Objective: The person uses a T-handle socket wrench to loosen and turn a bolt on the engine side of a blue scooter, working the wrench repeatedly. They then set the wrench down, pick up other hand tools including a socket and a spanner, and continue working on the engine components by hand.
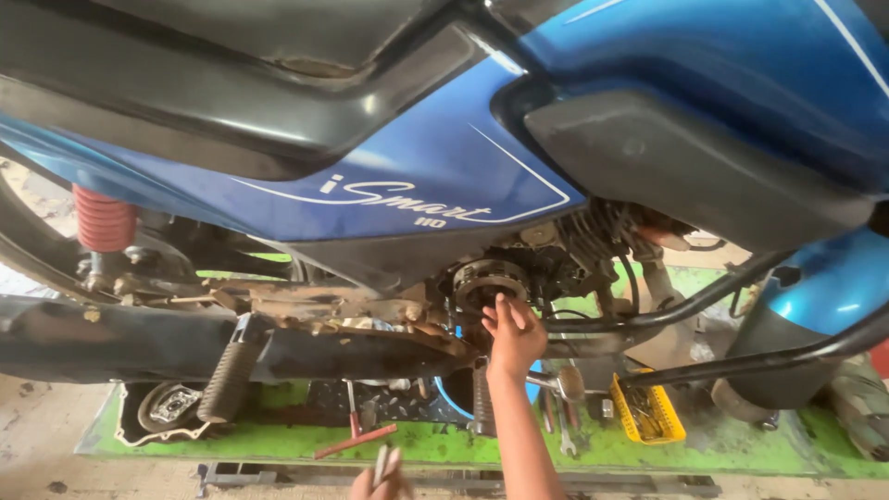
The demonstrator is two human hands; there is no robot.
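Left hand: sitting nearest the camera at the bottom edge, only partly in frame, fingers closing round a thin pale metal tool that is pointing upward.
Right hand: reaching up on an outstretched arm, fingers spreading loosely with the tips touching the lower edge of the round part; nothing is being gripped in it.
Clutch assembly: round, ridged metal part sitting exposed in the open side of the engine, just below the blue side panel and just above the right hand.
Motorcycle: blue and black bodywork filling the upper frame, standing on the green platform.
Red shock spring: showing at the left, beside the rear wheel.
Exhaust pipe: dark and long, running along the lower left.
Footrest: black ribbed rubber, hanging down at a slant below the exhaust.
Green platform: carrying the loose items under the machine.
Engine cover: lying flat at the left of the platform, round opening facing up.
Red-handled tool: lying at a slant on the platform, near the left hand.
Blue bowl: partly hiding behind the right forearm.
Yellow tray: holding small metal pieces, to the right of the forearm.
Spanners: lying between the forearm and the yellow tray.
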